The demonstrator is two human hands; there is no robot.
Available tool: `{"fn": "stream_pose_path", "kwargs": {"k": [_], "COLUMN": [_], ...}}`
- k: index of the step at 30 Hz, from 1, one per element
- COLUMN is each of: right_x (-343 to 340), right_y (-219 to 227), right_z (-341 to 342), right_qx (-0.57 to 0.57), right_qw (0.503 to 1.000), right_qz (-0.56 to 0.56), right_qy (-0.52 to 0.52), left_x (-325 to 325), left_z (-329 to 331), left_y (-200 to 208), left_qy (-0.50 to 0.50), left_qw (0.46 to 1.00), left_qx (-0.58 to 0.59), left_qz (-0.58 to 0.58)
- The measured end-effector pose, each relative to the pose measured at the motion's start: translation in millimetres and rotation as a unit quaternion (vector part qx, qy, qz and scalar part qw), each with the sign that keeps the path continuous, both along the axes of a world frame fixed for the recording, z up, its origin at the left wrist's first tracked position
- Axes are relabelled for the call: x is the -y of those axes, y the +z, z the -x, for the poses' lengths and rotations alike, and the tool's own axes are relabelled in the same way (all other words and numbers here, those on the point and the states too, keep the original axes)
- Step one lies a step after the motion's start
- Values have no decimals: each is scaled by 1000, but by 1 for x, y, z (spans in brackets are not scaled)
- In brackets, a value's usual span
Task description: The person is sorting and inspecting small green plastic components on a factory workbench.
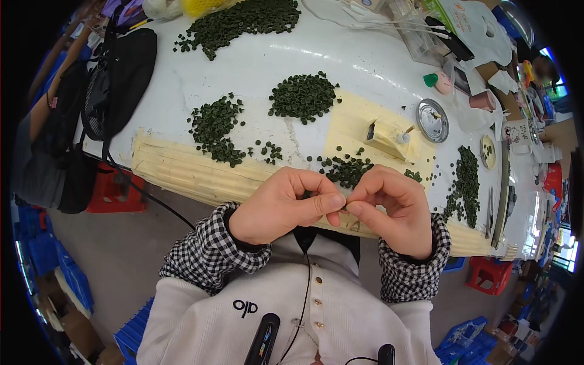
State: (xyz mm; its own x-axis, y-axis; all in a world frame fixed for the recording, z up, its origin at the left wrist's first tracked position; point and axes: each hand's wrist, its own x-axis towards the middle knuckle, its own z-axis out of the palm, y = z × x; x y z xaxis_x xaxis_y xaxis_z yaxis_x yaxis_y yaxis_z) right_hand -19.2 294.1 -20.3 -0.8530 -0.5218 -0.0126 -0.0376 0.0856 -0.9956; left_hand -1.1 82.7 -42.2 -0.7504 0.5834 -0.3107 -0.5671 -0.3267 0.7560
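Observation:
Above the table's near edge my left hand (286,205) and my right hand (394,210) meet fingertip to fingertip. Both are closed in a pinch. A tiny dark piece shows between the tips, mostly covered by the fingers, so its kind is unclear. Just beyond the hands lies a small heap of dark green, button-like parts (348,172). Larger heaps of similar parts (304,97) lie farther off, with another heap (214,125) to the left. A yellow-taped block (389,140) with a small upright peg stands beyond my right hand.
Yellow tape (194,167) covers the table's near edge. At right are a round metal dish (432,120), a heap of small green parts (465,182) and tweezers (490,213). A black bag (128,73) and another person's arm (64,70) are at left. Red stools (115,191) stand below.

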Motion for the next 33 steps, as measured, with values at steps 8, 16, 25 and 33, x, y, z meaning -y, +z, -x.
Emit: {"fn": "stream_pose_path", "kwargs": {"k": [8,16,25,33], "right_x": [5,13,15,16], "right_y": [2,9,-1,-6], "right_z": [-2,-9,-13,-13], "right_qx": [-40,-287,-419,-421], "right_qw": [997,943,882,881], "right_qz": [-44,-132,-160,-157], "right_qy": [-48,-107,-141,-146], "left_x": [-4,-9,-14,-15], "left_z": [-1,0,-2,-5], "left_y": [-1,-1,-6,3], "left_qy": [45,89,107,121], "left_qw": [998,996,994,988], "left_qx": [-12,15,-6,-71], "left_qz": [37,19,13,64]}}
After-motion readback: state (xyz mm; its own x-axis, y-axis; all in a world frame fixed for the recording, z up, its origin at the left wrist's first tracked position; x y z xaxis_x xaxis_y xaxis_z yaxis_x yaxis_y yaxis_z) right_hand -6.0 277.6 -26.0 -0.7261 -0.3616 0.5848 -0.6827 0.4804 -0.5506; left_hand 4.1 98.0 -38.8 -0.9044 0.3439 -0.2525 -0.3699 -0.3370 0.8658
